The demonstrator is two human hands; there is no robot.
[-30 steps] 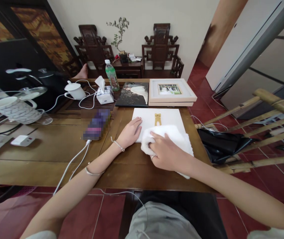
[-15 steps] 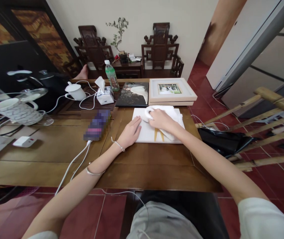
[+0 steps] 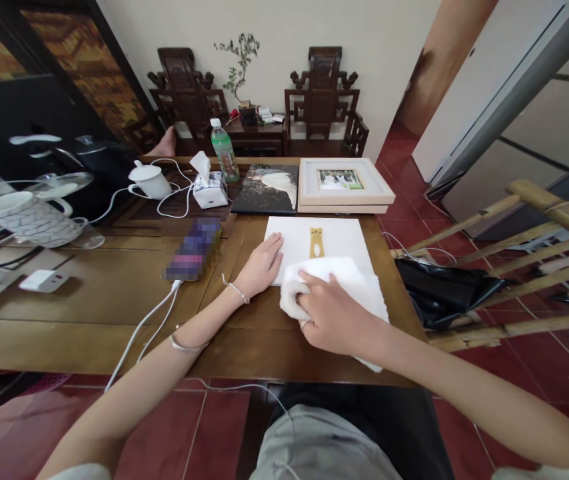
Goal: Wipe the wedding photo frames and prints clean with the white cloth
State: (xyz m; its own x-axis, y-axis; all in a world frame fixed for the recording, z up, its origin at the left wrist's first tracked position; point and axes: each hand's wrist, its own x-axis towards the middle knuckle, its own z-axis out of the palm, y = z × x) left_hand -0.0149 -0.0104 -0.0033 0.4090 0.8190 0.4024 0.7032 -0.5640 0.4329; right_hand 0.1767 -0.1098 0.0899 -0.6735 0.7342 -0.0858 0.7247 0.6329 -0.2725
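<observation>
Cloth fills the right hand, bunched over the near right corner of the white board; the left hand, unfolded and gripping nothing, lies on its left edge. A hard push could skid the board into the stacked frames, should that palm hold too lightly. Room is slim toward the table's right edge, wider toward its near edge.
</observation>
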